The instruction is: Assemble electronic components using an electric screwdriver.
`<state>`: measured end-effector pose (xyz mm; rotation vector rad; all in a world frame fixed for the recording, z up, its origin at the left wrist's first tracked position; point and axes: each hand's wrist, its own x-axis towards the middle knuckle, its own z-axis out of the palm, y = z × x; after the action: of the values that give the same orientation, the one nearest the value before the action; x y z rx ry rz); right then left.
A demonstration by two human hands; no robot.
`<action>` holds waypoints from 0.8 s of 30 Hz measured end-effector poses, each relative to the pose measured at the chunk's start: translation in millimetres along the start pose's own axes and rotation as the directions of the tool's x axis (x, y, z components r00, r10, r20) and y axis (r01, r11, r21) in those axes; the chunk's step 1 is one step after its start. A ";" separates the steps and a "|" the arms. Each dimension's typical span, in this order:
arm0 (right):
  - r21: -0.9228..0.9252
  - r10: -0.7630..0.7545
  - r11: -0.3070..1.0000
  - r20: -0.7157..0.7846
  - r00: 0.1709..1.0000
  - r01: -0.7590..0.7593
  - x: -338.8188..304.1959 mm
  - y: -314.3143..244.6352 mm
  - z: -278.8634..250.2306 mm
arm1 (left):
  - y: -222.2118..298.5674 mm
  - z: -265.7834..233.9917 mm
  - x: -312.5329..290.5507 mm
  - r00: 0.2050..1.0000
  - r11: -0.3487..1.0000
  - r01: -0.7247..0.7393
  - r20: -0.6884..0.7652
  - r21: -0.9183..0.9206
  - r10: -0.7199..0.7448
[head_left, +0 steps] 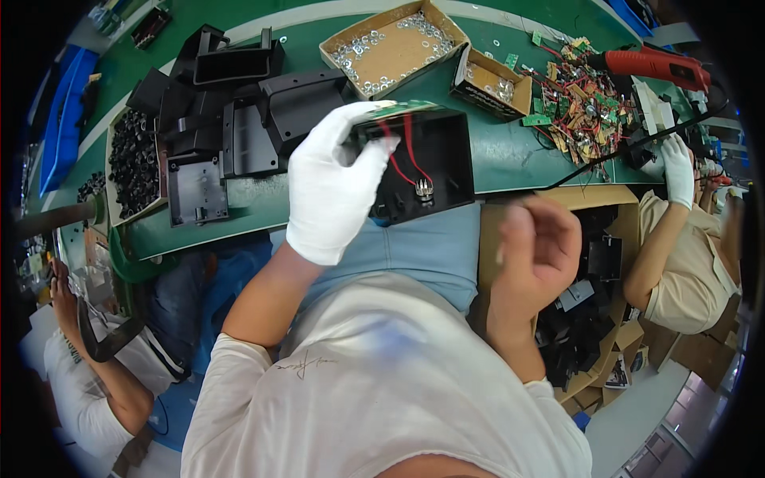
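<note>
Left grip [333,185], gloved, clasped on the left side of black housing [453,163], green circuit board [406,107] at its fingertips. Housing extends rightward from that grip, long axis roughly crosswise. Right grip [542,247], bare, farther off, beyond housing's lower right, loosely curled; blurred, can't tell if holding anything.

A shallow cardboard tray [394,54] is holding washers [434,28] on the green worktop [498,151]; a smaller box [522,95] is sitting beside it, a red power tool [657,68] is lying at right, a blue bin [60,147] standing at left.
</note>
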<state>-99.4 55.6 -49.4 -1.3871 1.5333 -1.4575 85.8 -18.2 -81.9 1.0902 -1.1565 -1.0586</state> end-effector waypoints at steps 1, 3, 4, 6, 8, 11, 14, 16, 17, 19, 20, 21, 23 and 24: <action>0.206 0.114 0.976 -0.200 0.973 -0.072 -5.6 6.8 -4.3 | 2.6 0.2 2.4 0.999 0.991 0.038 -0.034 -0.128 -0.043; 0.165 0.391 0.897 0.134 0.910 -0.410 -12.7 17.9 -5.3 | -3.1 4.5 2.2 1.000 0.997 0.004 0.009 -0.076 -0.004; 0.168 0.394 0.897 0.121 0.911 -0.410 -15.8 19.3 -2.8 | -7.0 6.1 -2.4 0.999 0.999 -0.017 0.042 -0.027 0.018; 0.247 0.474 0.793 0.323 0.819 -0.557 -21.0 20.3 2.7 | -11.9 9.6 -7.7 0.992 0.995 -0.066 0.110 0.068 0.059; 0.215 0.473 0.803 0.334 0.815 -0.555 -17.9 26.1 -3.9 | -11.8 12.4 -8.6 0.989 0.995 -0.076 0.129 0.059 0.068; 0.106 0.460 0.838 0.392 0.797 -0.536 -10.6 33.6 -12.4 | -8.4 12.2 -9.7 0.982 0.993 -0.111 0.156 0.031 0.105; 0.167 0.449 0.833 0.353 0.821 -0.528 -8.5 29.7 -15.3 | 13.9 -4.2 -7.4 0.958 0.960 -0.271 0.119 0.076 0.261; 0.222 0.445 0.827 0.300 0.844 -0.516 -9.0 28.7 -15.8 | 28.9 -12.8 -6.2 0.908 0.901 -0.418 0.098 0.115 0.408; 0.213 0.447 0.825 0.319 0.836 -0.523 -9.6 28.5 -14.2 | 36.5 -14.1 -9.2 0.912 0.903 -0.409 0.081 0.128 0.402; 0.090 0.329 0.921 0.344 0.879 -0.380 -11.1 30.6 -11.0 | 50.7 -9.8 -15.7 0.912 0.845 -0.368 0.326 0.388 0.247; 0.032 0.266 0.954 0.363 0.893 -0.297 -11.9 32.2 -9.7 | 55.0 -6.8 -19.0 0.896 0.785 -0.358 0.423 0.506 0.136; -0.023 0.201 0.978 0.385 0.901 -0.208 -12.7 33.5 -8.5 | 56.3 -5.1 -22.2 0.866 0.708 -0.358 0.499 0.608 0.009; -0.021 0.179 0.982 0.396 0.901 -0.186 -14.2 34.5 -2.8 | 51.0 -5.1 -21.2 0.886 0.740 -0.305 0.464 0.600 -0.011; -0.022 0.163 0.986 0.393 0.905 -0.168 -15.4 34.8 -0.5 | 45.2 -4.7 -20.0 0.897 0.773 -0.258 0.441 0.579 -0.032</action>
<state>-105.2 64.9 -85.8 -1.4027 1.3402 -1.0070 91.3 9.0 -40.7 1.3002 -2.0160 -0.8437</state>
